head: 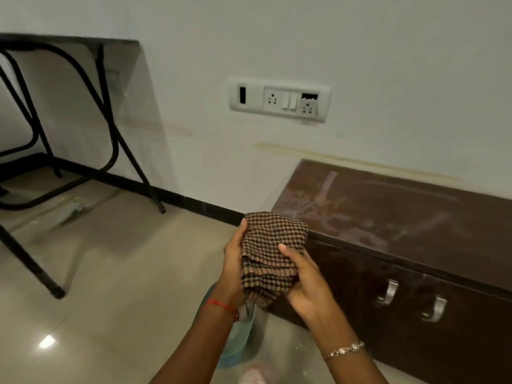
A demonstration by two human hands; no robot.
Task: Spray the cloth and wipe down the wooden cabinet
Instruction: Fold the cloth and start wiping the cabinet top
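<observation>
A brown checked cloth [270, 253], folded into a thick pad, is held upright between both my hands at the centre of the view. My left hand [231, 266] grips its left edge, and my right hand [307, 281] grips its right side with the thumb across the front. Below my left wrist stands a pale green spray bottle [238, 339] on the floor, partly hidden by my arm. The low dark wooden cabinet [401, 217] stands against the wall to the right; its top is dusty with smear marks. Two metal handles [388, 293] are on its front.
A folding table with black metal legs [110, 134] stands at the left on the glossy tiled floor [124, 273]. A white socket panel [279, 99] is on the wall above the cabinet. A black skirting runs along the wall's foot.
</observation>
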